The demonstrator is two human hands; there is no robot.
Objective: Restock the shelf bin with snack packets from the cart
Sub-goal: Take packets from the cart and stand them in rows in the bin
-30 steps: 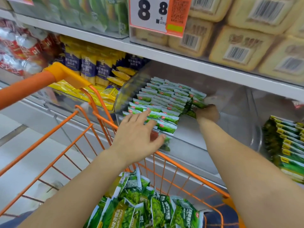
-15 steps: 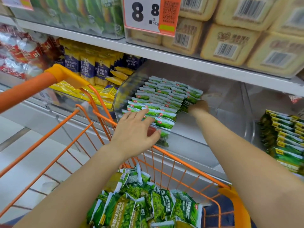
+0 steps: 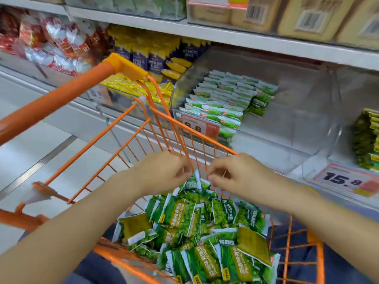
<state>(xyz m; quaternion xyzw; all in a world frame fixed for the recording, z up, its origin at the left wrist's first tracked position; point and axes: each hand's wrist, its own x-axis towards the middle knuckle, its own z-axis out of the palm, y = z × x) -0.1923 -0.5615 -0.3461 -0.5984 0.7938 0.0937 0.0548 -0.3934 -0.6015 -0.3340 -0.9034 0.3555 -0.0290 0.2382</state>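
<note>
Green snack packets (image 3: 205, 232) lie heaped in the orange wire cart (image 3: 114, 130). Both hands hover over the far end of that heap, close together, blurred by motion. My left hand (image 3: 164, 173) and my right hand (image 3: 235, 175) have loosely curled fingers, their tips near an upright packet (image 3: 197, 182) between them. No packet is plainly gripped. The clear shelf bin (image 3: 297, 119) beyond the cart holds neat rows of the same packets (image 3: 223, 99) in its left half. One packet (image 3: 258, 103) stands at the rows' right end.
The cart's orange handle (image 3: 61, 99) crosses the left foreground. Yellow and purple packets (image 3: 155, 58) fill the neighbouring bin on the left, and green-yellow packets (image 3: 369, 140) the one on the right. A price tag (image 3: 200, 126) hangs on the bin front. An upper shelf (image 3: 225, 35) overhangs.
Both hands have pulled back out of the shelf bin and come down over the cart's heap. The packet placed by my right hand stays at the rows' right end. The view tilted downward.
</note>
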